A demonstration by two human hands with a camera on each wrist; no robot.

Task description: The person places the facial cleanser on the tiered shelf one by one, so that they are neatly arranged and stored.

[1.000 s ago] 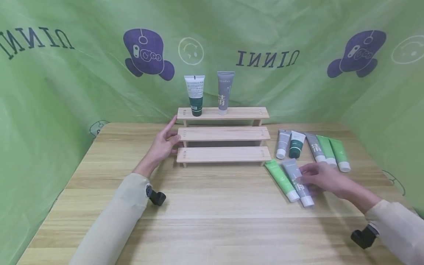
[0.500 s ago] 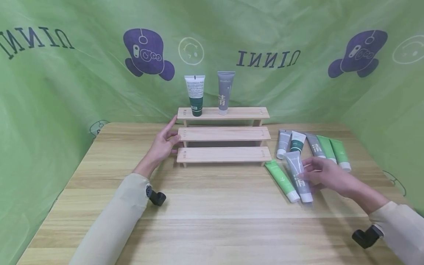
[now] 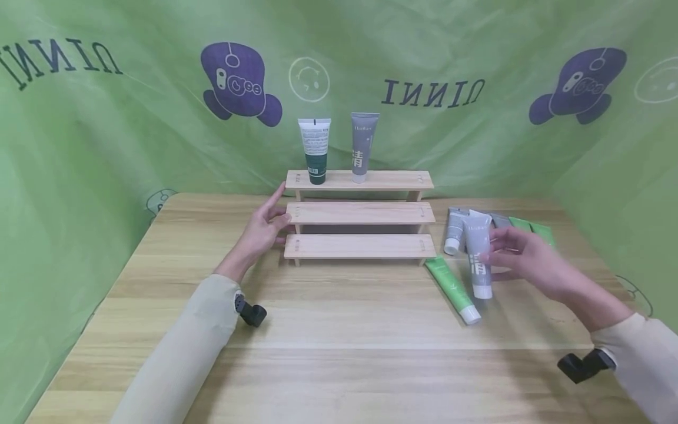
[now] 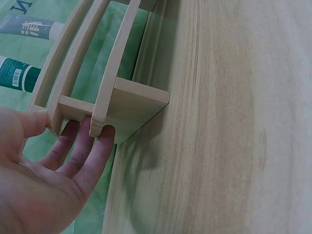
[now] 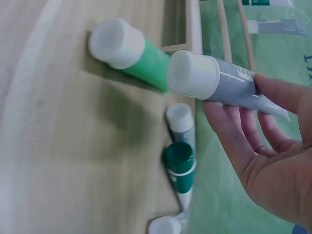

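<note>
A grey squeeze tube [image 3: 479, 253] with a white cap is pinched between the thumb and fingers of my right hand [image 3: 535, 265], raised off the table with its cap down. My left hand [image 3: 258, 232] holds the left end of a three-tier wooden display stand [image 3: 360, 247]; in the left wrist view its thumb and fingertips [image 4: 105, 134] lie against the ends of the tiers. On the top tier stand a white-and-green tube [image 3: 315, 150] and a grey tube [image 3: 364, 147], both upright on their caps. A green tube [image 3: 452, 288] lies on the table by the stand's front right corner.
More tubes lie right of the stand, partly hidden behind my right hand: a small grey tube [image 3: 454, 229], a dark green-capped tube [image 5: 180, 165] and several others. A green printed cloth [image 3: 477, 141] hangs behind the wooden table [image 3: 339, 365] and at its sides.
My right hand has lifted the grey tube from beside the green tube and moved it away from me, tilting it nearly upright. The left hand stays at the stand.
</note>
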